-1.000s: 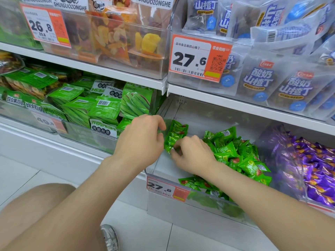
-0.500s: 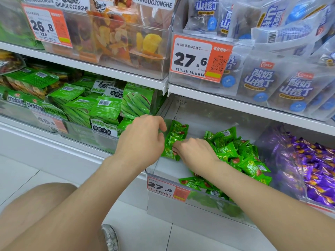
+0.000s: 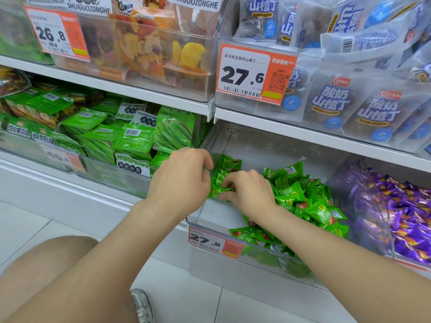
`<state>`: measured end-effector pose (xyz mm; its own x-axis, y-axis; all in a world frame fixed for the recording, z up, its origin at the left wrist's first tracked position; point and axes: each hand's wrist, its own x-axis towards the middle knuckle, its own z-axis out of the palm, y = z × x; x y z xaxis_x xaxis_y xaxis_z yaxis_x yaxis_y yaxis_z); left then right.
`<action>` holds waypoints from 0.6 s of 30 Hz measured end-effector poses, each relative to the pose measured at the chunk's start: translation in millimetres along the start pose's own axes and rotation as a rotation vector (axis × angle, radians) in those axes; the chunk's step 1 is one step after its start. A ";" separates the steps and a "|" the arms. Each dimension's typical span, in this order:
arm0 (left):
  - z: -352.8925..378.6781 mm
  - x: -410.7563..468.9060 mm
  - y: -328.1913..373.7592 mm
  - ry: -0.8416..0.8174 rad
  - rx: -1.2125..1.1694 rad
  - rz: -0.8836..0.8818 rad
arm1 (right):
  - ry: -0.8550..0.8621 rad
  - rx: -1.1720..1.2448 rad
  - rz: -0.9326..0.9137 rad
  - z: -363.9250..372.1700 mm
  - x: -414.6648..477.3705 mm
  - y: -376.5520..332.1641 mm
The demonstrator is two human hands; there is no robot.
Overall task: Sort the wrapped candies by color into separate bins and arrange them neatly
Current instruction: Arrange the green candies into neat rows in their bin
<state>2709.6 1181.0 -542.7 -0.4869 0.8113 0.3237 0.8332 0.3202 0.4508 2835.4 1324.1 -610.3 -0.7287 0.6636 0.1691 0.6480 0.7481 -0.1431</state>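
A clear plastic bin (image 3: 233,257) on the lower shelf holds green wrapped candies. A neat upright row of green candies (image 3: 227,165) stands along the bin's left wall. A loose heap of green candies (image 3: 303,197) fills the bin's right side. My left hand (image 3: 182,180) rests curled against the row's left side at the bin wall. My right hand (image 3: 247,192) pinches a green candy at the near end of the row. A neighbouring bin holds purple wrapped candies (image 3: 405,215).
Green snack bags (image 3: 130,138) fill the bin to the left. The shelf above carries dried fruit packs (image 3: 149,45) and blue-white pouches (image 3: 331,99). Price tags hang on the bin fronts (image 3: 214,241). My knee and a shoe (image 3: 142,304) are over the white tiled floor.
My right hand has shifted slightly toward me along the row, with another green candy set at its near end. The left hand has stayed against the row.
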 end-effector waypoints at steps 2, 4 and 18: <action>-0.1 0.0 -0.3 0.001 -0.001 0.001 | 0.028 -0.036 0.001 -0.9 -0.1 -1.8; -0.5 0.0 0.0 -0.002 -0.005 0.002 | 0.057 -0.101 -0.036 -4.1 -1.8 -4.1; -0.8 -2.8 9.5 0.022 -0.023 0.109 | 0.051 -0.082 -0.168 -15.0 -9.5 -6.7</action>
<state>2718.7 1181.3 -538.7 -0.3995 0.8295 0.3902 0.8756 0.2192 0.4305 2841.3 1312.7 -596.3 -0.8175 0.5263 0.2337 0.5353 0.8442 -0.0287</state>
